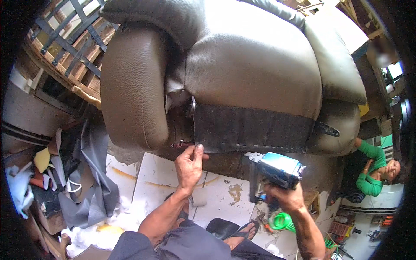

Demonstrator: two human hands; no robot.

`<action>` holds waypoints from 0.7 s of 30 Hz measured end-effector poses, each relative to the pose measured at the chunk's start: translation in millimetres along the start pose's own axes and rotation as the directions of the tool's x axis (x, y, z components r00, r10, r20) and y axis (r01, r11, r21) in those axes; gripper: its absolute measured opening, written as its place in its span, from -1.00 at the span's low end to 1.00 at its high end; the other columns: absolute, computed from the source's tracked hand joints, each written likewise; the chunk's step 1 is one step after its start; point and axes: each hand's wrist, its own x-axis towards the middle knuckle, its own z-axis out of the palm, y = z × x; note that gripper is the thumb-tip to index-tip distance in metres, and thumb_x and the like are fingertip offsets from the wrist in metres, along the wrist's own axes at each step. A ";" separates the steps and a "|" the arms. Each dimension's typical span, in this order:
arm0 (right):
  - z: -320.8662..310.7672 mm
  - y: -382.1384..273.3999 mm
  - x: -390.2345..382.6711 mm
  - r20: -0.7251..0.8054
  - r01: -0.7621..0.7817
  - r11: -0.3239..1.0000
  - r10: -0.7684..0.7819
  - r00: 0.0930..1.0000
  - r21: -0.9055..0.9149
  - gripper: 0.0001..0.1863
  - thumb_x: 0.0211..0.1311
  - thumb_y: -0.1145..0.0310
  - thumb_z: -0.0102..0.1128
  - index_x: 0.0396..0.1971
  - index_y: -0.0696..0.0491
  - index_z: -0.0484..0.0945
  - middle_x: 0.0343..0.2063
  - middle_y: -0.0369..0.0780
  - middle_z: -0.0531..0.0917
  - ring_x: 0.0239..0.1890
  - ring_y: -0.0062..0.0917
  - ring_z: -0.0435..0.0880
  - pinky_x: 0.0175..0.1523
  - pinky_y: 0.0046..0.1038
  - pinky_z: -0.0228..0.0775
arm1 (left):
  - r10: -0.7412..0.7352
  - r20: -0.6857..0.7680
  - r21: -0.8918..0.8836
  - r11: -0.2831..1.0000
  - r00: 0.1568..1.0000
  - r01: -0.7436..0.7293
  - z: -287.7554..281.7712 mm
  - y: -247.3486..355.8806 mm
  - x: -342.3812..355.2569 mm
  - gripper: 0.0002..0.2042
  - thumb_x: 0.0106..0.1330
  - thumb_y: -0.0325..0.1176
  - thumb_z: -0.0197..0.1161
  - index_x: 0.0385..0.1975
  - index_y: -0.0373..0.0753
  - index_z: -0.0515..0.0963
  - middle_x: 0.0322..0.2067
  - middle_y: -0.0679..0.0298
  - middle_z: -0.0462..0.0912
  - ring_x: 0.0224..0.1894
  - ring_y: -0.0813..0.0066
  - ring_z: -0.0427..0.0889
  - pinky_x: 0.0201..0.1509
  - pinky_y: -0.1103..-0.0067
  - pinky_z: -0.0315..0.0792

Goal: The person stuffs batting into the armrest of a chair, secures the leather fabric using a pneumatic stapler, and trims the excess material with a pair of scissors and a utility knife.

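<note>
- Centrally, spanning the upper and middle frame: one brown padded armchair (pixel 255 65), leather-like cover.
- Black fabric strip (pixel 251 128): middle of the frame, along the armchair's lower edge.
- Left hand (pixel 189 169): centre; thumb and fingers pinching the strip's lower left corner.
- Right hand (pixel 288 197): right of centre; fingers curled about a tool's grip, partly hidden behind it.
- Staple gun (pixel 279 167): blue and black, held in that hand, nose toward the left, near the strip's lower edge.
- Coiled hose (pixel 284 222): bright green, lower right.
- White stuffing (pixel 89 240): loose, lower left.
- Dark grey sheet (pixel 84 173): crumpled, left side.
- Wooden frame (pixel 89 56): black webbing crossed over it, upper left.
- Person in a green top (pixel 370 186): right edge.
</note>
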 end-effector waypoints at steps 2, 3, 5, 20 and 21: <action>25.6 -5.9 4.7 -0.049 -0.097 0.995 0.098 0.994 0.021 -0.62 0.10 0.34 0.43 -0.08 0.15 0.63 -0.35 -0.22 0.73 -0.45 -0.53 0.71 -0.32 -0.43 0.60 | 0.028 0.048 -0.003 1.000 0.998 -0.027 -10.3 -12.0 4.5 -0.60 0.46 -0.04 0.21 -0.42 -0.30 0.67 -0.59 0.29 0.67 -0.51 0.60 0.53 -0.39 0.55 0.39; 34.8 -19.7 3.6 0.052 -0.215 0.972 0.211 0.976 0.099 -0.62 0.12 0.32 0.42 -0.08 0.15 0.63 -0.36 -0.23 0.73 -0.39 -0.56 0.72 -0.26 -0.40 0.59 | 0.039 0.073 0.001 0.999 0.997 -0.039 -13.2 -16.6 3.9 -0.60 0.46 -0.04 0.21 -0.43 -0.29 0.67 -0.61 0.30 0.67 -0.53 0.60 0.52 -0.40 0.55 0.38; 58.9 -9.2 10.2 0.009 -0.076 0.995 0.077 0.997 -0.057 -0.80 0.15 0.45 0.32 -0.24 0.20 0.63 -0.62 -0.23 0.65 -0.56 -0.50 0.70 -0.41 -0.39 0.60 | 0.063 0.046 -0.019 0.998 0.997 -0.063 -17.9 -19.1 4.4 -0.60 0.46 -0.06 0.22 -0.46 -0.29 0.67 -0.59 0.31 0.67 -0.52 0.60 0.52 -0.36 0.55 0.39; 182.5 -13.0 25.5 -0.193 0.265 0.950 -0.295 0.936 -0.168 -0.77 0.10 0.35 0.36 -0.27 0.16 0.66 -0.44 0.00 0.73 -0.34 -0.14 0.78 -0.23 -0.21 0.57 | 0.130 0.255 -0.024 0.992 0.958 -0.128 -52.2 -38.1 24.9 -0.79 0.45 -0.31 0.22 -0.31 -0.31 0.69 -0.46 0.29 0.71 -0.36 0.57 0.62 -0.25 0.57 0.46; 185.0 -13.8 26.1 -0.198 0.244 0.954 -0.277 0.940 -0.174 -0.77 0.10 0.36 0.36 -0.28 0.17 0.66 -0.45 0.00 0.73 -0.35 -0.11 0.78 -0.24 -0.20 0.57 | 0.134 0.283 -0.024 0.991 0.950 -0.133 -53.6 -39.1 25.9 -0.80 0.46 -0.32 0.20 -0.28 -0.31 0.68 -0.43 0.28 0.71 -0.34 0.54 0.63 -0.22 0.56 0.46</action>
